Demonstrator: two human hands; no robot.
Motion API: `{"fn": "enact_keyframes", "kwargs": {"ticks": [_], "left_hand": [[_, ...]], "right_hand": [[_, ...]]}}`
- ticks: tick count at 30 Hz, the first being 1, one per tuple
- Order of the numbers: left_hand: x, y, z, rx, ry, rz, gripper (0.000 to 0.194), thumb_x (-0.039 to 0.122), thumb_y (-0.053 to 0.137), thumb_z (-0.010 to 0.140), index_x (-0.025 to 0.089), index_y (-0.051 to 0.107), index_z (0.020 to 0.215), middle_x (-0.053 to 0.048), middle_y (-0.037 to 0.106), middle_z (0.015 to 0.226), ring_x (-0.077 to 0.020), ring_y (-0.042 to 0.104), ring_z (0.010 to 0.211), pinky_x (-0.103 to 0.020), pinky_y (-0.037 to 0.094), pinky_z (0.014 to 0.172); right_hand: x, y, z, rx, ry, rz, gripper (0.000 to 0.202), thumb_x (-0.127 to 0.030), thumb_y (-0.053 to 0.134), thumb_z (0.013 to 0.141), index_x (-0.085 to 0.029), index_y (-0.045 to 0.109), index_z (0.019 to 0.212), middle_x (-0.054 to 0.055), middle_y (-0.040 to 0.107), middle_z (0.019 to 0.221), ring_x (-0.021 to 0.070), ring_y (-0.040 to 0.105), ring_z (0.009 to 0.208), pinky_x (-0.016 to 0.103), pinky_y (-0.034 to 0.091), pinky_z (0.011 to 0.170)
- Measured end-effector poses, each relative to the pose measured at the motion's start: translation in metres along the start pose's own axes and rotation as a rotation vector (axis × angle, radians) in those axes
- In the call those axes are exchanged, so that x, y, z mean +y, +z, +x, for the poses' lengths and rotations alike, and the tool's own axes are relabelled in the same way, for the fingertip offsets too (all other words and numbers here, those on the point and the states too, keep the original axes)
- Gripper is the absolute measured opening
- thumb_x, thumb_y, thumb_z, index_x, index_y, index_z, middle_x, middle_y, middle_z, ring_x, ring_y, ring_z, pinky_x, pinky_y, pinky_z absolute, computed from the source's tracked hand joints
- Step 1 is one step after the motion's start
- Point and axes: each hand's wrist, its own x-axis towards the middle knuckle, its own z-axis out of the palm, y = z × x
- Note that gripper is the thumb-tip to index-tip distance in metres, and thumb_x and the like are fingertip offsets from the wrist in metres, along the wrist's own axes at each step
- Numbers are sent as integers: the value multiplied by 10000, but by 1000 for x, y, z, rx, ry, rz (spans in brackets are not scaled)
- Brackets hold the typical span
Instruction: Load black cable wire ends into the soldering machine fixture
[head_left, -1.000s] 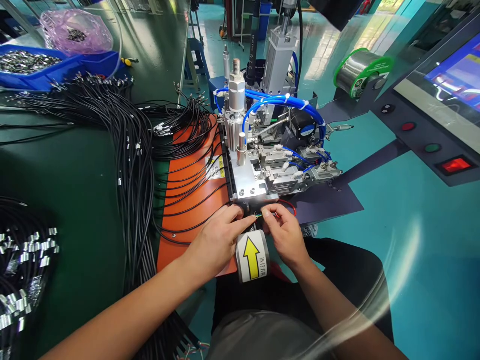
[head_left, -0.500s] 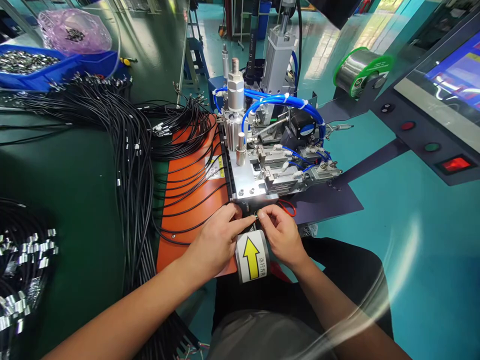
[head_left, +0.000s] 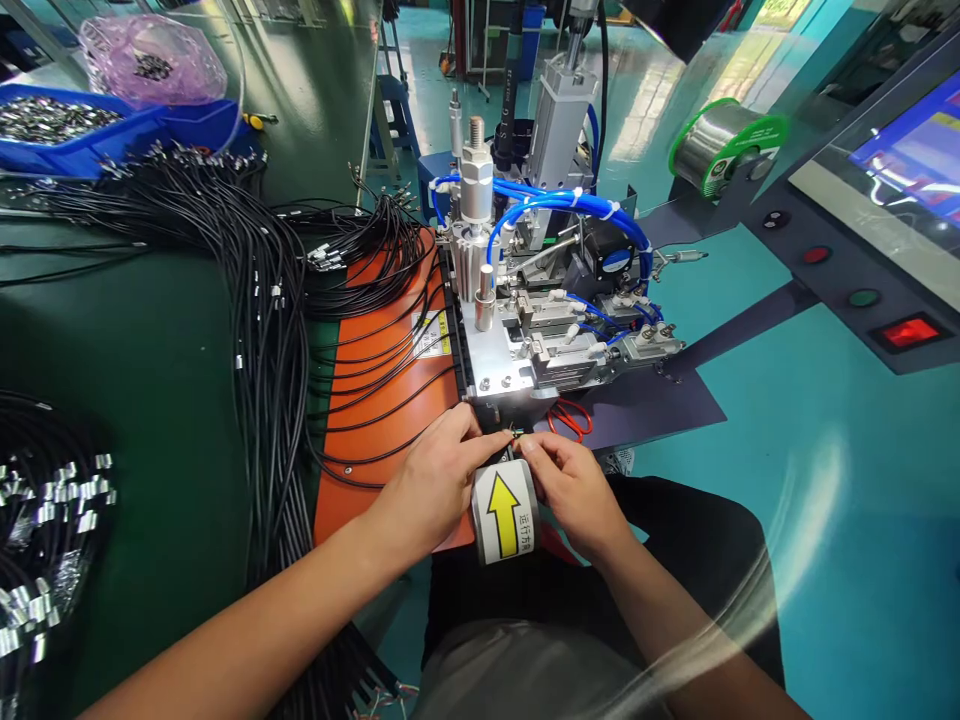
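Note:
My left hand is closed at the front edge of the machine, its fingers on the end of a black cable that runs in from the left. Thin wire ends, small and partly hidden, show at its index fingertip. From the other side, my right hand pinches these wire ends between thumb and forefinger. Just below the fingertips is a rounded metal guide with a yellow arrow label. The machine, with metal cylinders and blue air hoses, stands right beyond both hands.
Black cables lie across an orange plate, and a thick cable bundle hangs over the green table. Blue bins hold small metal parts. A solder spool and a control panel stand right. Red wire lies near my right hand.
My right hand has shifted slightly right and down, showing more of the wire ends and the red wire. My left hand stays nearly in place.

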Motion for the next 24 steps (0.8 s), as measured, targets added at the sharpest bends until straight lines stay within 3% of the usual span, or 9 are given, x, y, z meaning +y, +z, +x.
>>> {"fn": "enact_keyframes", "kwargs": {"ticks": [9, 12, 17, 20, 24], "left_hand": [[-1, -1, -1, -20, -8, -16, 318, 88, 564, 889, 199, 691, 1158, -38, 494, 861, -161, 518, 798, -272, 485, 681], [-1, -1, -1, -21, 4, -23, 318, 100, 569, 889, 198, 689, 1167, -40, 492, 862, -164, 517, 795, -273, 483, 673], [-2, 0, -1, -13, -1, -18, 332, 84, 549, 889, 202, 691, 1165, -39, 494, 857, -159, 516, 783, -269, 483, 669], [-2, 1, -1, -9, -3, -19, 340, 82, 559, 880, 213, 691, 1164, -37, 502, 860, -155, 519, 785, -264, 488, 668], [-2, 1, -1, 0, 5, -18, 339, 71, 560, 872, 209, 695, 1151, -39, 510, 866, -155, 524, 791, -266, 494, 669]], "right_hand": [[-11, 0, 1, -109, 135, 287, 303, -443, 685, 824, -141, 672, 806, -60, 416, 543, 76, 311, 492, 222, 212, 451], [-13, 1, 2, -100, 147, 287, 297, -434, 689, 816, -139, 663, 791, -62, 415, 537, 74, 295, 482, 224, 195, 445], [-17, 2, 1, 50, -40, -128, 247, -397, 596, 883, -173, 658, 801, 20, 630, 712, 150, 536, 616, 265, 389, 557], [-18, 0, 1, 99, -223, -367, 198, -328, 531, 924, -197, 630, 813, 27, 639, 760, 173, 571, 680, 287, 414, 622], [-18, -1, 5, 99, -387, -506, 168, -245, 489, 940, -210, 572, 798, 27, 609, 780, 183, 567, 742, 298, 413, 678]]}}
